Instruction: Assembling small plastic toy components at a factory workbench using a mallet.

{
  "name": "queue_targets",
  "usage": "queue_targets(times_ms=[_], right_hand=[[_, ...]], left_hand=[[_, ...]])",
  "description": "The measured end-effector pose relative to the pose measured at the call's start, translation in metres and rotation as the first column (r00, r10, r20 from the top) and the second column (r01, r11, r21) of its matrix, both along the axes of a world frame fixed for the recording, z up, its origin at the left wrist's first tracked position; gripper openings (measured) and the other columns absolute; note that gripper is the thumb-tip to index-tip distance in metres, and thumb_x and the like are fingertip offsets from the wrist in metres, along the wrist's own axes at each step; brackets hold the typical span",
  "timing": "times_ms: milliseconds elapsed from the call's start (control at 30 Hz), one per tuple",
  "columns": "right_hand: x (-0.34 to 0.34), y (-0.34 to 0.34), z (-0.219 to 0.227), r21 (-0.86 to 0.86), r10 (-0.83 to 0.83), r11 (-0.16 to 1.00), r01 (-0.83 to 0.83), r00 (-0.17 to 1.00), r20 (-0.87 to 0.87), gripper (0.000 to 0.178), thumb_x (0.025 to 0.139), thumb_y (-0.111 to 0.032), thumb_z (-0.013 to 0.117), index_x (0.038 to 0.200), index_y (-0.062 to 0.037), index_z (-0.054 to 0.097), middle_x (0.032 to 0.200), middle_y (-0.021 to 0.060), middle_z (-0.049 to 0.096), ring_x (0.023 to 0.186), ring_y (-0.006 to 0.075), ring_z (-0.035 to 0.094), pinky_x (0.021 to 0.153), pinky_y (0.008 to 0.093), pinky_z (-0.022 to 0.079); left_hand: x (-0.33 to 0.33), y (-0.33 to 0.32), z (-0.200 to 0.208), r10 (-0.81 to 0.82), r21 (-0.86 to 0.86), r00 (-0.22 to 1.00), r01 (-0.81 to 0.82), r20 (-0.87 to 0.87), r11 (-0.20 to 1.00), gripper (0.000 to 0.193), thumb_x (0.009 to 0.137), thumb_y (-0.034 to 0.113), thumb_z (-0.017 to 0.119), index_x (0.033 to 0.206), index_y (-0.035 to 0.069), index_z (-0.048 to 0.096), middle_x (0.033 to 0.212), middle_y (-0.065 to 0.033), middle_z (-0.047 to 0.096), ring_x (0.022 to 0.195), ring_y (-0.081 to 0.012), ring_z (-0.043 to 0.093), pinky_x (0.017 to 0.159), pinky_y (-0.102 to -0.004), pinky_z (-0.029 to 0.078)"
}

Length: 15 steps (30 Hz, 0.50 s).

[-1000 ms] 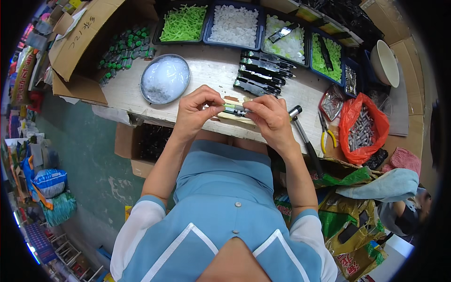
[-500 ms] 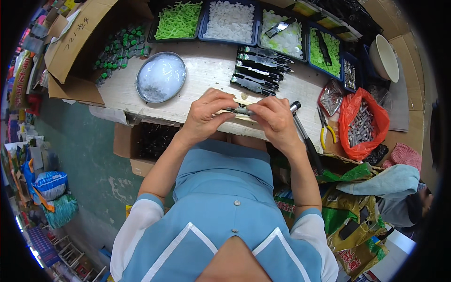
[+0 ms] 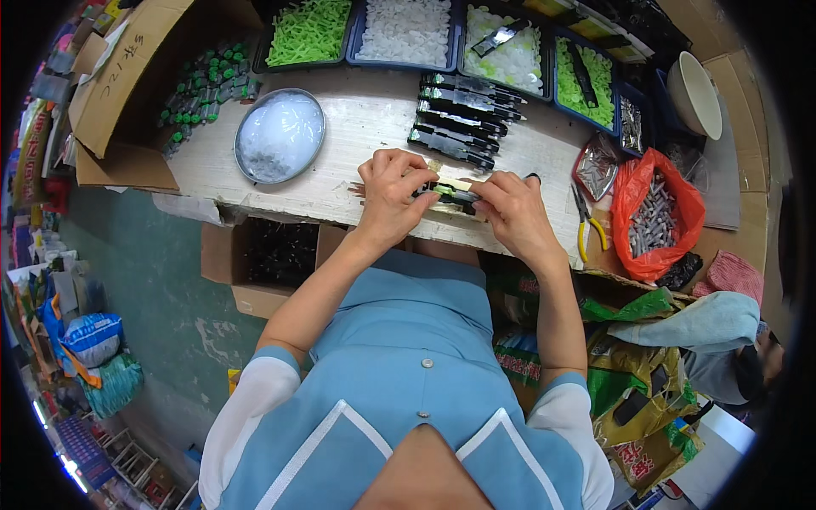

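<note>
My left hand point(image 3: 393, 194) and my right hand point(image 3: 514, 211) meet over the front edge of the worktable, each closed by thumb and fingers on one end of a slim black casing point(image 3: 455, 195). A bright green piece point(image 3: 444, 190) shows in the casing's middle; fingertips cover both ends. A pale strip point(image 3: 453, 182) lies just behind it on the table. Beyond my hands, several similar black casings point(image 3: 456, 127) with shiny metal parts lie side by side in a row.
A round metal dish point(image 3: 280, 136) of clear pieces sits left, near green-capped parts point(image 3: 208, 89). Trays of green strips point(image 3: 308, 32) and white pieces point(image 3: 404, 32) line the back. Right are yellow-handled pliers point(image 3: 582, 225) and a red bag point(image 3: 625, 217) of metal parts. A cardboard box point(image 3: 255, 297) stands below.
The casing has turned or shifted between my fingers, so its green piece now shows. My hands sit slightly farther right, and the hammer by my right wrist is now mostly hidden.
</note>
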State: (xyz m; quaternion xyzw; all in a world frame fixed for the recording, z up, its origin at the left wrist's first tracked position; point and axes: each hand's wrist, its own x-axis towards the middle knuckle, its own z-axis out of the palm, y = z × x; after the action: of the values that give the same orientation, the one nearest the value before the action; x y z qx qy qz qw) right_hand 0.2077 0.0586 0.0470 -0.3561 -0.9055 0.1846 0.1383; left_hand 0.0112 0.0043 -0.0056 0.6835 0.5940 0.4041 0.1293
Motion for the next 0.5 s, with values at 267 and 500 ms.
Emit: queue_targets(times_ms=[267, 500], right_hand=[[-0.0033, 0.001, -0.0003, 0.023, 0.012, 1.0, -0.013, 0.999, 0.038, 0.015, 0.077, -0.01, 0.061, 0.092, -0.0104, 0.061, 0.081, 0.0042, 0.055, 0.083, 0.0211, 0.053, 0.072, 0.0356, 0.032], [-0.0042, -0.0019, -0.0011, -0.03, 0.0, 1.0, 0.003, 0.996, 0.086, 0.015, 0.077, -0.009, 0.06, 0.092, -0.01, 0.061, 0.083, 0.0056, 0.055, 0.083, 0.0214, 0.054, 0.071, 0.0355, 0.032]], left_hand=[[0.0022, 0.0001, 0.0014, 0.016, -0.034, 1.0, -0.016, 0.019, 0.999, 0.022, 0.063, 0.014, 0.073, 0.085, 0.011, 0.067, 0.092, 0.0016, 0.057, 0.098, -0.0185, 0.044, 0.084, -0.0348, 0.027], [0.0023, -0.002, -0.0021, 0.005, -0.008, 1.0, -0.005, 0.031, 1.0, 0.017, 0.063, 0.011, 0.073, 0.079, 0.013, 0.067, 0.09, 0.0024, 0.057, 0.095, -0.0179, 0.045, 0.082, -0.0344, 0.027]])
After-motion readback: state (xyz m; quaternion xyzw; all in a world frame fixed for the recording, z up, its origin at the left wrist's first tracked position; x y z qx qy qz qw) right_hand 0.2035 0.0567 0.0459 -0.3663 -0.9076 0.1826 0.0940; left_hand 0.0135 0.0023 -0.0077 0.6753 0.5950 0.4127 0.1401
